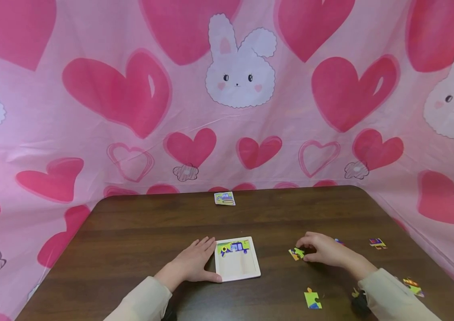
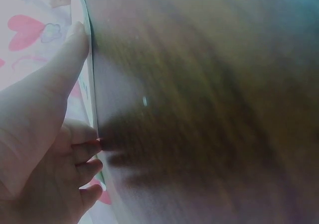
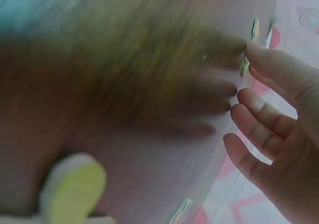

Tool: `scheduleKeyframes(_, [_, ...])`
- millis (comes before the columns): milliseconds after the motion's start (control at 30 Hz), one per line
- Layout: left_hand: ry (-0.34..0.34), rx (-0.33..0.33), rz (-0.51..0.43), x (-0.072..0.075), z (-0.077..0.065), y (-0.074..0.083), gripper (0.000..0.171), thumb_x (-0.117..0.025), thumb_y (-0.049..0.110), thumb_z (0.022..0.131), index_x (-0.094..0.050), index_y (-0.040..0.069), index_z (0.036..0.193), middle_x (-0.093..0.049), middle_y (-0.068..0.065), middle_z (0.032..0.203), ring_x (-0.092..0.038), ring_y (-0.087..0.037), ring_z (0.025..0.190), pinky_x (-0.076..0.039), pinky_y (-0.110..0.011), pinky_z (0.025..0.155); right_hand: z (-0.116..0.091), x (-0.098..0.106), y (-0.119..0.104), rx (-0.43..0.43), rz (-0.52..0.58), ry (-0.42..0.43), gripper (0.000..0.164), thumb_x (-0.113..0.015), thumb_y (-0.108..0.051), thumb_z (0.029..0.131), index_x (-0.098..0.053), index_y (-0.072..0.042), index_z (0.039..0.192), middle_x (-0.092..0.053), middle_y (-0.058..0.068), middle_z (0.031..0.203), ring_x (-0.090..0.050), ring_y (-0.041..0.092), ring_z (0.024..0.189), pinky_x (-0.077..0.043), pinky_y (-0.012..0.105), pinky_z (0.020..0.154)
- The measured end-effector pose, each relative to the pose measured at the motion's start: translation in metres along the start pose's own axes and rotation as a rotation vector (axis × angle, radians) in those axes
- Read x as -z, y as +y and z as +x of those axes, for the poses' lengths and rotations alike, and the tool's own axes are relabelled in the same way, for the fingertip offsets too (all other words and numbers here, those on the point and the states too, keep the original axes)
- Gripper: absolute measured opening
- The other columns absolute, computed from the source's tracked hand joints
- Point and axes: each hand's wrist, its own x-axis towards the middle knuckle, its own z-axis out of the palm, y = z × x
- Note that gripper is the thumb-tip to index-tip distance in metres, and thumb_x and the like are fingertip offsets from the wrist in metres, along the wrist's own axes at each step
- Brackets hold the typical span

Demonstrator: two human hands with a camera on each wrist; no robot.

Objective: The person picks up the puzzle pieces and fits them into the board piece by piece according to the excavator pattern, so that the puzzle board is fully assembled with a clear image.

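A square puzzle tray (image 1: 238, 278) with a pale rim lies on the table, a strip of joined pieces (image 1: 235, 248) along its top showing a purple vehicle. My left hand (image 1: 192, 262) rests at the tray's left side, fingers extended near the upper corner and thumb at the lower corner; the left wrist view shows the thumb (image 2: 75, 47) against the tray's edge. My right hand (image 1: 325, 250) pinches a green puzzle piece (image 1: 300, 253) between thumb and index finger, low over the table. Another piece, orange and green (image 1: 292, 255), lies right beside it, partly overlapped in the head view.
Loose pieces lie around the right arm: a green and blue one (image 1: 312, 299), a purple one (image 1: 378, 243), an orange one (image 1: 413, 287), and others partly hidden by the hand and sleeve. A picture card (image 1: 224, 198) lies at the table's back edge, before a pink curtain (image 1: 227, 120).
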Motion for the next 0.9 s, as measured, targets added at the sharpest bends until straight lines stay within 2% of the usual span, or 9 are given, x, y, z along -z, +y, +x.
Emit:
scheduleKeyframes(467, [-0.005, 0.01, 0.001, -0.001, 0.002, -0.003, 0.098, -0.059, 0.067, 0.073, -0.035, -0.001, 0.14, -0.032, -0.016, 0.144, -0.025, -0.03, 0.134, -0.021, -0.045, 0.106, 0.003, 0.0, 0.001, -0.009, 0.017, 0.009, 0.018, -0.075, -0.015, 0.077, -0.061, -0.014, 0.089, -0.048, -0.009, 0.08, -0.046, 0.009, 0.07, -0.042, 0.025, 0.058])
scheduleKeyframes(733, [-0.005, 0.006, -0.022, 0.001, 0.0, 0.0, 0.098, -0.061, 0.065, 0.073, -0.036, -0.003, 0.139, -0.032, -0.016, 0.144, -0.025, -0.031, 0.133, -0.021, -0.046, 0.106, 0.007, 0.0, -0.001, -0.024, 0.008, 0.01, 0.018, -0.075, -0.017, 0.077, -0.061, -0.014, 0.087, -0.049, -0.01, 0.082, -0.048, 0.007, 0.071, -0.045, 0.026, 0.06])
scheduleKeyframes(900, [-0.002, 0.005, -0.015, 0.002, -0.001, 0.0, 0.097, -0.062, 0.065, 0.073, -0.036, -0.003, 0.138, -0.033, -0.016, 0.144, -0.025, -0.031, 0.133, -0.022, -0.046, 0.106, 0.014, 0.001, -0.009, -0.037, 0.002, 0.042, 0.018, -0.075, -0.019, 0.077, -0.061, -0.015, 0.087, -0.049, -0.011, 0.082, -0.049, 0.006, 0.072, -0.046, 0.026, 0.062])
